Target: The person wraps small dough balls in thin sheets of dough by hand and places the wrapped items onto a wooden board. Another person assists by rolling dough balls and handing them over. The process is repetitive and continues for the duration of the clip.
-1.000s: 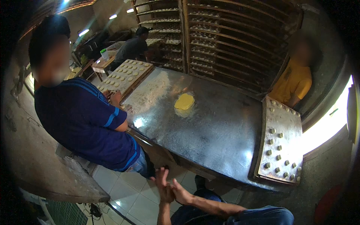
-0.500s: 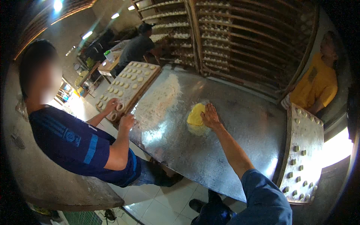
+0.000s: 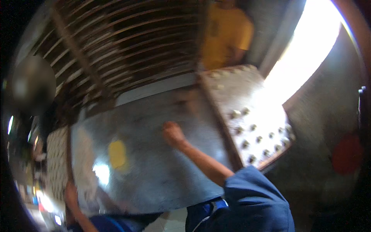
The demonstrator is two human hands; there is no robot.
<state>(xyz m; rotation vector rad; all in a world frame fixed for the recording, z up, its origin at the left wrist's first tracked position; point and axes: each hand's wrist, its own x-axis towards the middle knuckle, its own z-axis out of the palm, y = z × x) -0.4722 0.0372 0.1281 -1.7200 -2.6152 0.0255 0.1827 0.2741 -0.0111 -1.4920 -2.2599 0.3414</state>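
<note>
yellow dough point(image 3: 117, 154), seemingly left of hand point(image 3: 172, 133)

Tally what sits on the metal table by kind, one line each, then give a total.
Yellow dough piece: 1
Trays of small dough pieces, right tray and left tray: 2
Right hand over the metal table: 1
Total: 4

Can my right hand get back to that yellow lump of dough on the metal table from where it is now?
Probably yes. The right hand is over the metal table, and the yellow dough lies to its left with only bare tabletop between them.
</note>
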